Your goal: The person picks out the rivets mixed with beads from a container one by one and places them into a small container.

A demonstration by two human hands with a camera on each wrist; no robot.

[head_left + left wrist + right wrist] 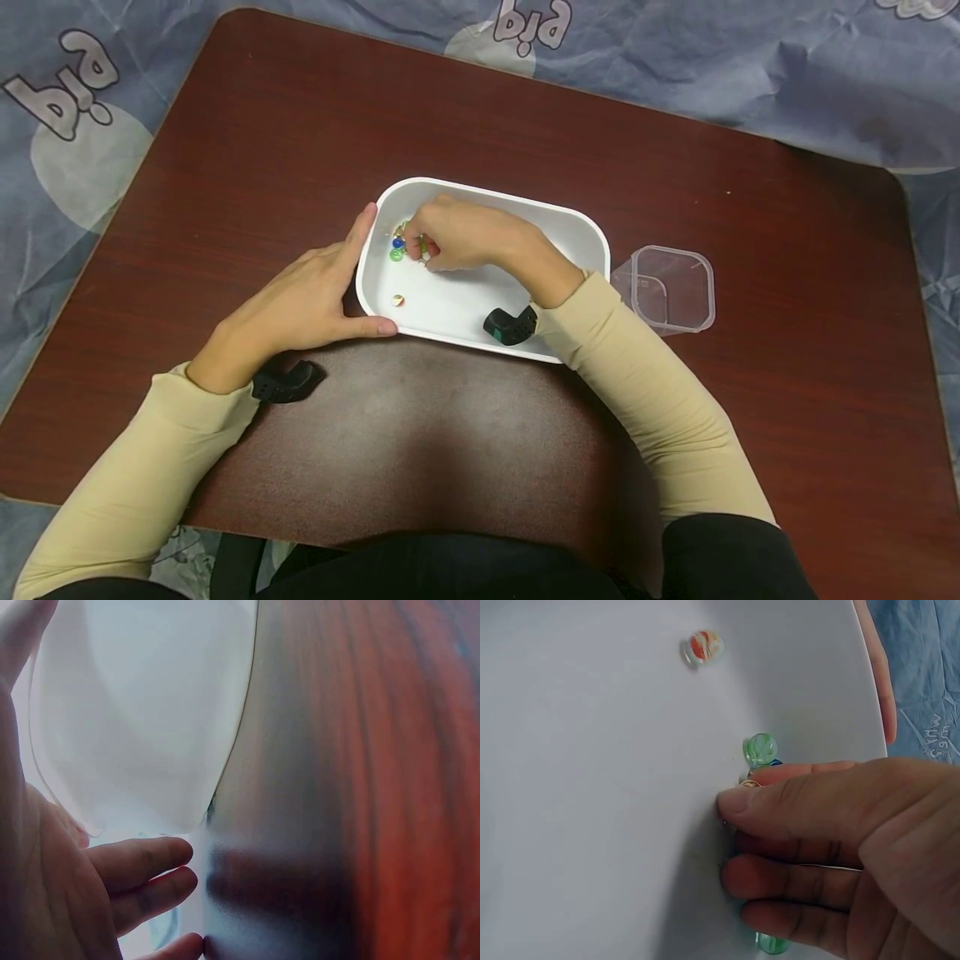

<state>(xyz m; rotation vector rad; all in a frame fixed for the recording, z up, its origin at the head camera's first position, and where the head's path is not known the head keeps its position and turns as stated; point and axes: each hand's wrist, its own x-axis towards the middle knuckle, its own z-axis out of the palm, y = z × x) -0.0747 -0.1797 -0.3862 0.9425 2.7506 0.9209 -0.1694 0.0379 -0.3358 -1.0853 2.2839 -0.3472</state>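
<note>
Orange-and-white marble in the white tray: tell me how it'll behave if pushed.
The orange-and-white marble will probably roll easily, being round on the smooth floor of the white tray. Its glassy shine suggests it's slippery to pinch. The tray's raised wall should likely stop it.

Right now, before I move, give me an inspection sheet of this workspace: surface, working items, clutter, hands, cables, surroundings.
Surface: brown wood-grain table.
Working items: white tray; marbles bunched toward its left end, with a red-and-white marble apart, nearer you; clear container right of the tray.
Clutter: a tiny pale speck toward the far right.
Hands: left hand spread against the tray's left end; right hand inside the tray, fingers among the marbles, grip unclear.
Cables: nothing seen on the table.
Surroundings: printed blue-grey cloth beyond the table.
</note>
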